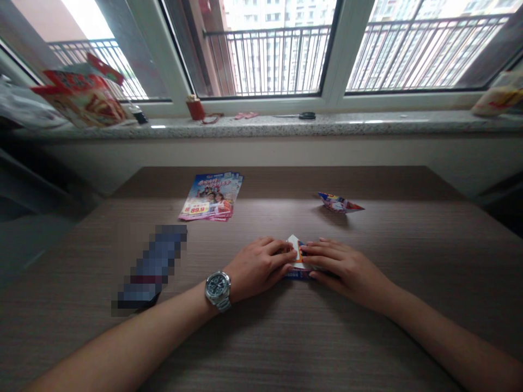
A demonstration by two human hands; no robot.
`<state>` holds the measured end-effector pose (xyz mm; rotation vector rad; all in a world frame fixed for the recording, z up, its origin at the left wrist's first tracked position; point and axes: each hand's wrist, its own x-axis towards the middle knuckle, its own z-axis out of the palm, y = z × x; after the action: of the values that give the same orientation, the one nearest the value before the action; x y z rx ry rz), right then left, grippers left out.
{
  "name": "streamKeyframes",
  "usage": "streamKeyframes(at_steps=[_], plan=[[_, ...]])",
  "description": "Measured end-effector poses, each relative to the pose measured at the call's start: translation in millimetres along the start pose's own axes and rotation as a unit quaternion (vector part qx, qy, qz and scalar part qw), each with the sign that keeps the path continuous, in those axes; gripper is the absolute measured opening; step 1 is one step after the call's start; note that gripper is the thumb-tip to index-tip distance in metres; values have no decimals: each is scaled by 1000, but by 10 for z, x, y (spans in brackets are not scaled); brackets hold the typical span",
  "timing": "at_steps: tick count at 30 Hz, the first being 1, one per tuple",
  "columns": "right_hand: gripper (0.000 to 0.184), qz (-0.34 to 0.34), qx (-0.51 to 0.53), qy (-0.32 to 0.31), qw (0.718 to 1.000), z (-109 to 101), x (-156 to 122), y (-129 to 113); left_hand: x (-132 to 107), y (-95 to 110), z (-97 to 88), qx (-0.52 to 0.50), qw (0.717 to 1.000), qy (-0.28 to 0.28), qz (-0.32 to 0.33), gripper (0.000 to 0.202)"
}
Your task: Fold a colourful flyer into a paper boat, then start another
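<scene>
A folded paper flyer, white, blue and orange, lies on the table between my hands. My left hand, with a metal watch at the wrist, grips its left side, fingers bent over the top. On its right side rests my right hand, fingers across the paper and thumb along the near edge. Both hands hide much of the paper. Beyond them, to the right, stands a folded paper boat with pointed ends, apart from either hand.
A stack of printed flyers lies at the table's back left. Nearer sits a blurred-out dark, flat object. Along the windowsill are scissors, a small red container and a red food package.
</scene>
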<state>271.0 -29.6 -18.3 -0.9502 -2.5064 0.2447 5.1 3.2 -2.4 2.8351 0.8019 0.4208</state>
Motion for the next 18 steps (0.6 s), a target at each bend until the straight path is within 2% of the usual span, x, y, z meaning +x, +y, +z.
streamKeyframes(at_steps=[6, 10, 18], plan=[[27, 14, 24, 25, 999, 26, 10, -3, -4, -3, -2, -23, 1000, -3, 1, 39], [29, 36, 25, 39, 998, 7, 34, -35, 1, -26, 32, -38, 999, 12, -1, 30], [32, 47, 26, 37, 998, 12, 44, -31, 43, -35, 37, -71, 997, 21, -14, 30]])
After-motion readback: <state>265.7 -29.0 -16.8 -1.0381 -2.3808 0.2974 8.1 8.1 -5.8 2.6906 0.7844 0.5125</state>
